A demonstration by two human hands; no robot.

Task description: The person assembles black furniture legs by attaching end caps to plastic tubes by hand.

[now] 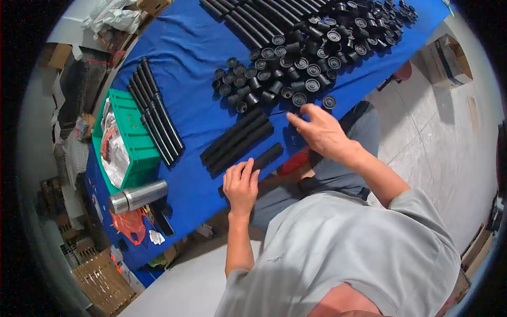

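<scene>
My left hand (241,187) lies over a single black foam tube (269,155) near the table's front edge, fingertips on its far side and thumb on the near side. Just beyond it, several similar black foam tubes (237,142) lie side by side. My right hand (323,136) hovers at the near edge of the pile of black round caps (285,74), thumb and index finger apart with nothing visible between them. One cap (328,102) sits a little apart from the pile, close to the right fingertips.
Long black rods (248,21) lie at the back, and a smaller bundle of black rods (156,113) on the left. Beside it stand a green crate (140,153) with plastic wrapping and a lying metal flask (140,195). A red plastic bag (129,226) and phone (160,219) lie nearby.
</scene>
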